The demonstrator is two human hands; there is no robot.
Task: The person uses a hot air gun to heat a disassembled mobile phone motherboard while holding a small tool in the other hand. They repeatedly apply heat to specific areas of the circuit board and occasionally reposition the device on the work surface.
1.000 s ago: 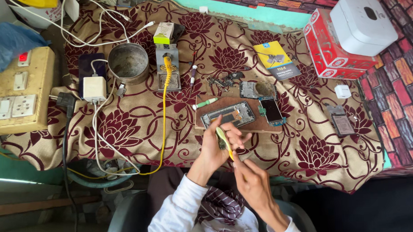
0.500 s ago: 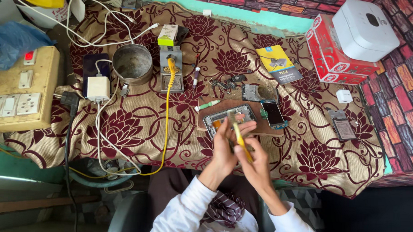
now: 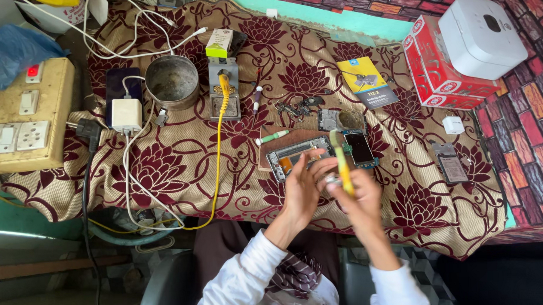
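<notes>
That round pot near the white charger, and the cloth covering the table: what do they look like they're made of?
The round pot looks like metal, probably steel or aluminium: dull grey, with a stained, scuffed inside and a thin rim that catches light. The table cloth looks like woven upholstery fabric: a matte beige ground with a fine weave, and dark red flowers that seem slightly raised and velvety, though that is hard to confirm from above.

Round metal bowl [image 3: 171, 81] beside white charger [image 3: 126, 114], red box [image 3: 438, 65] under white device [image 3: 480, 36], yellow booklet [image 3: 365, 82].
</notes>
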